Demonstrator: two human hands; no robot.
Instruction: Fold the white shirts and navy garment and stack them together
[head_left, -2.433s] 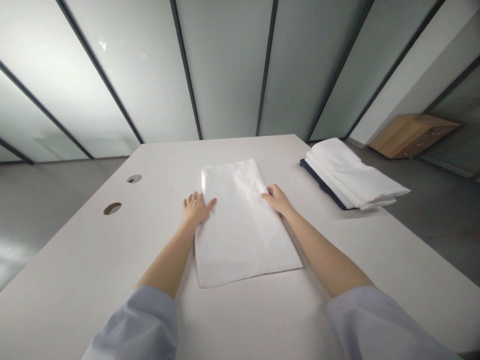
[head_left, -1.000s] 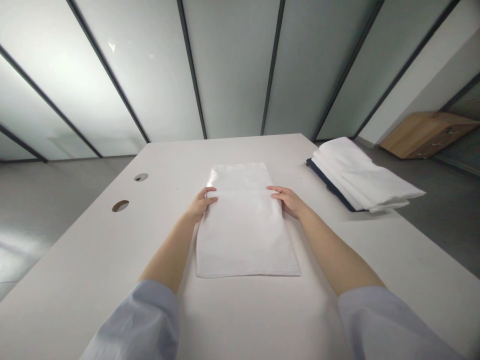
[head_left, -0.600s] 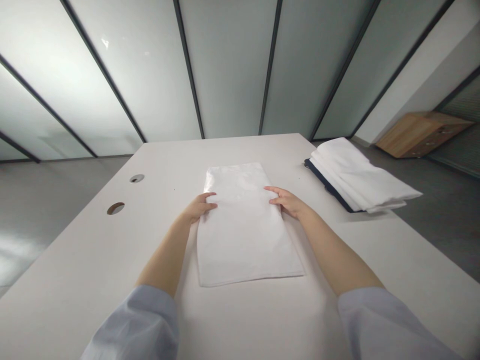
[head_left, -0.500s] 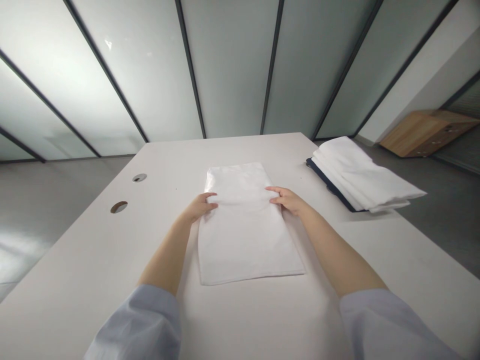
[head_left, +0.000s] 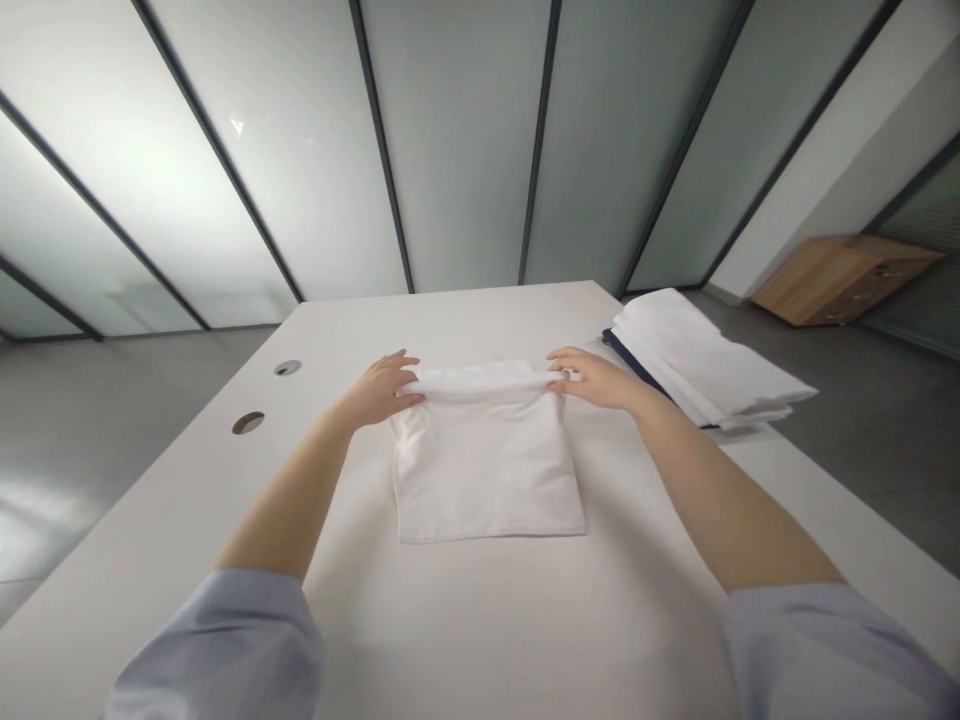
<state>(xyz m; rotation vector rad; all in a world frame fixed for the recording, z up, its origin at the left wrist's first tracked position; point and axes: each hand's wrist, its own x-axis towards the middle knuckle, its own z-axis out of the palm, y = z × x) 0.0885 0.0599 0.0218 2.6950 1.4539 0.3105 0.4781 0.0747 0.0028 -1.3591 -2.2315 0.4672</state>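
A white folded cloth point(head_left: 487, 465) lies in front of me, its near edge flat on the table. Along its upper part runs a raised crease, lifted between both hands. My left hand point(head_left: 382, 388) pinches the left end of that crease between thumb and fingers. At the right end, my right hand point(head_left: 592, 378) grips the crease in the same way. The cloth's far part, behind the crease, is mostly hidden.
On the right, a stack of folded white cloths point(head_left: 705, 355) rests on something dark navy point(head_left: 637, 362) by the table's edge. Two round holes point(head_left: 248, 422) pierce the white table point(head_left: 510, 630) at left. A wooden cabinet point(head_left: 840, 275) stands on the floor beyond.
Both hands have lifted the cloth's middle into a crease and spread slightly apart. The cloth now looks shorter from front to back. The view has shifted slightly.
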